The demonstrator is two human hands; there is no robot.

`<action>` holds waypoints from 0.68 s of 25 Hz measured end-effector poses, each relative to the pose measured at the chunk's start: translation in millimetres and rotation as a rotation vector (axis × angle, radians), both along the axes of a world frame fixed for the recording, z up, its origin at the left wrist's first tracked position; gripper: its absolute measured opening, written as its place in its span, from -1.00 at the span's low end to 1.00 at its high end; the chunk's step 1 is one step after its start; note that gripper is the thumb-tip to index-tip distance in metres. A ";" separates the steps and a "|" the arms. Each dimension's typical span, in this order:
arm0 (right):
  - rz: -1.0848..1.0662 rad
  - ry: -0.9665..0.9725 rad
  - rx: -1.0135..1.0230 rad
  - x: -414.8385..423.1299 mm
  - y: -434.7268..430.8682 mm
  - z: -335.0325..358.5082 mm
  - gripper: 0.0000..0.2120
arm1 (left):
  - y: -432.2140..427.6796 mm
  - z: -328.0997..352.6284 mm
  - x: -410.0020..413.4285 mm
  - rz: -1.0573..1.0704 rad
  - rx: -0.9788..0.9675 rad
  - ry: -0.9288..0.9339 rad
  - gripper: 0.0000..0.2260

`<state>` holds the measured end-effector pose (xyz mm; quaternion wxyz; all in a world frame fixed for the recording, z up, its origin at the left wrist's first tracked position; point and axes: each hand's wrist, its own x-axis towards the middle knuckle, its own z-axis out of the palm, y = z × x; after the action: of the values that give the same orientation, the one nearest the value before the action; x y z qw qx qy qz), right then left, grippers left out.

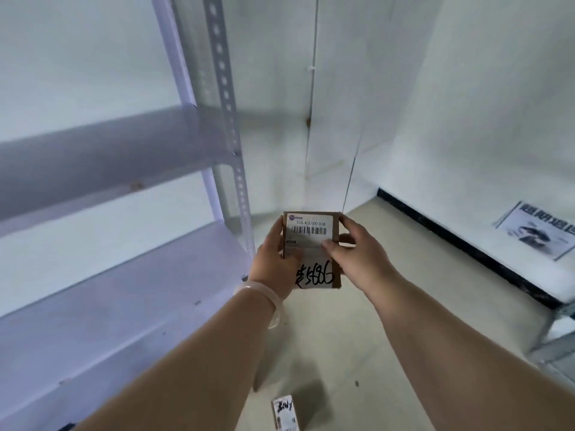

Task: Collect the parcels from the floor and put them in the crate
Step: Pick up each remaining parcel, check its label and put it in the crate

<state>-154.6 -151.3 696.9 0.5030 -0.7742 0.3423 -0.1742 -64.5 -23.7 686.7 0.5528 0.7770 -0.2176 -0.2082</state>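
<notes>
A small brown cardboard parcel [311,241] with a white barcode label and black handwriting is held up in front of me, above the floor. My left hand [273,262] grips its left edge, with a pale bangle on that wrist. My right hand [354,253] grips its right edge, thumb on the label. A second small parcel [284,413] with black writing lies on the floor at the bottom edge, between my forearms. No crate is in view.
A white metal shelving rack [124,275] with a perforated upright stands at the left. White walls meet in a corner ahead. A printed poster [535,230] hangs low on the right wall above a black skirting. Pale floor [342,337] lies below.
</notes>
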 end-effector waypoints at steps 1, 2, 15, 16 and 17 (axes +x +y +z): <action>0.018 -0.037 -0.013 4.0 10.3 28.1 -0.42 | 11.7 30.5 1.8 0.022 -0.022 -0.011 -0.43; 0.036 -0.074 -0.032 7.5 20.3 55.9 -0.41 | 22.7 60.5 2.2 0.039 -0.044 -0.033 -0.44; 0.356 -0.343 -0.222 -8.2 135.8 232.0 -0.47 | 153.3 240.4 -62.7 0.373 -0.163 -0.305 -0.48; 0.387 -0.344 -0.221 -9.1 146.9 235.4 -0.47 | 165.8 243.3 -69.0 0.401 -0.166 -0.309 -0.48; 0.417 -0.339 -0.215 -9.6 158.9 237.4 -0.46 | 178.8 245.9 -75.3 0.427 -0.171 -0.313 -0.48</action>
<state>-164.3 7.6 934.3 0.4930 -0.8367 0.0662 -0.2293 -139.7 155.2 932.5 0.6074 0.7785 -0.1482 0.0546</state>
